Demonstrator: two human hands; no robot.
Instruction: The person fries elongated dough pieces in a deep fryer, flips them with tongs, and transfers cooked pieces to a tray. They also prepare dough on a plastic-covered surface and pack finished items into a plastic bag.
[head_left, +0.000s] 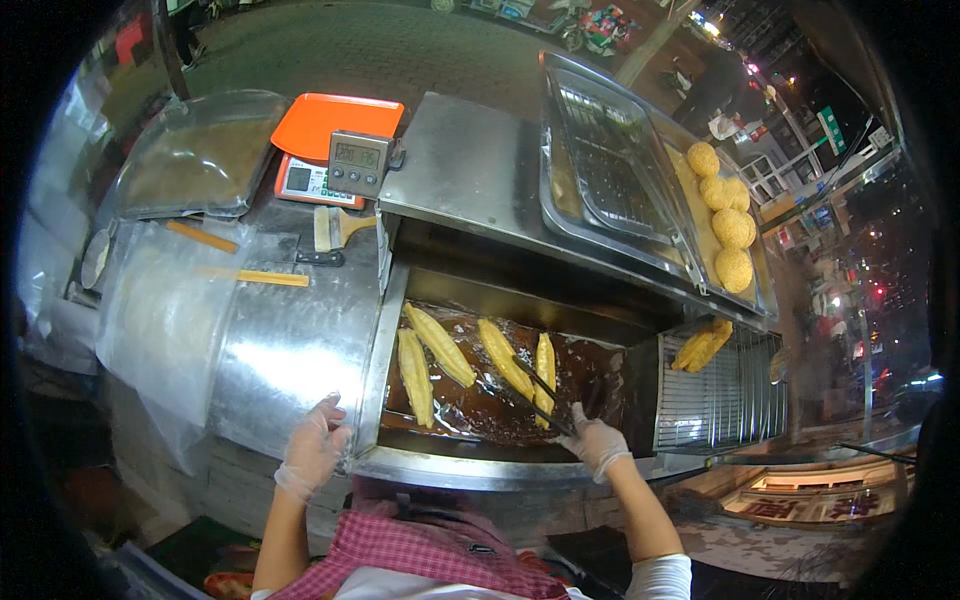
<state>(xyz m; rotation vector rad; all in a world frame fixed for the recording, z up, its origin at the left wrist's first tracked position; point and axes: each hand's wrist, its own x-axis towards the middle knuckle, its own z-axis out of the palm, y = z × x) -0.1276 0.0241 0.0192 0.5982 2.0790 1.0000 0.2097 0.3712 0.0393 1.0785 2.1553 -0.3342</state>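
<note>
Several yellow fried dough sticks (440, 345) float in the dark oil (600, 375) of a steel fryer (487, 469). My right hand (598, 444), in a clear plastic glove, grips a pair of long dark chopsticks (551, 415) over the fryer's right front. Their tips reach the two right-hand sticks, between one slanting dough stick (504, 358) and one nearly upright dough stick (546, 360). My left hand (316, 450), gloved too, holds nothing and has its fingers loosely apart. It hovers near the front edge of the steel counter (292, 352), left of the fryer.
Right of the fryer, a wire rack (724, 405) bears fried dough sticks (701, 346). Sesame balls (733, 229) and a steel tray (622, 150) stand above. Leftward are a digital timer (358, 163), orange scale (319, 184), brush (337, 227), knife (321, 259) and plastic sheet (161, 315).
</note>
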